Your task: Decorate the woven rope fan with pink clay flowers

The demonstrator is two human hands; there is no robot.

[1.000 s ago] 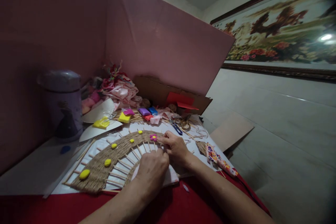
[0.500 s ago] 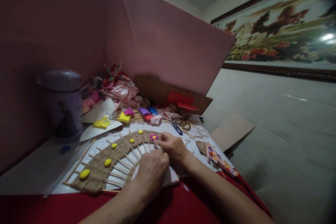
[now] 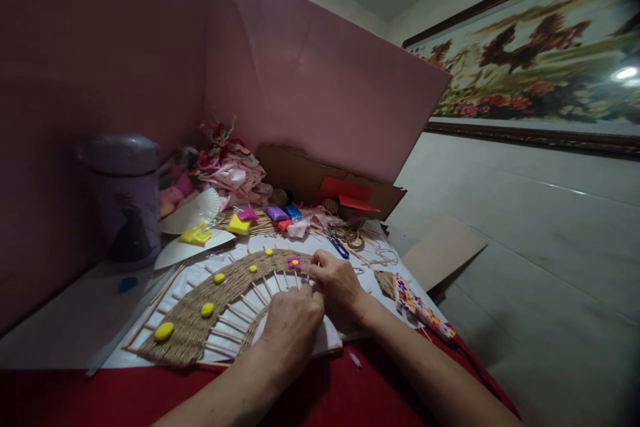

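A fan-shaped piece of woven twine on thin sticks (image 3: pixel 183 317) lies before me, with yellow clay dots (image 3: pixel 164 331) along its band. A pink clay flower with a yellow centre (image 3: pixel 295 263) sits near the band's right part. My right hand (image 3: pixel 343 283) is over the band just right of this flower, its fingers bent together and a fingertip close to the petals; what they pinch is hidden. Curled over the fan's inner sticks, my left hand (image 3: pixel 293 320) is closed, and anything inside it is out of sight.
Clay packets (image 3: pixel 241 223) and blue-handled scissors (image 3: pixel 337 243) lie behind the fan. A purple canister (image 3: pixel 127 207) stands at left beside white paper fans (image 3: pixel 193 213). Flower-patterned cloth (image 3: pixel 420 310) lies at right, and a pink board (image 3: pixel 320 73) rises behind.
The view has shifted slightly, so everything appears a little further right. Both hands keep nearly the same places at the fan, the right one still beside the pink flower.
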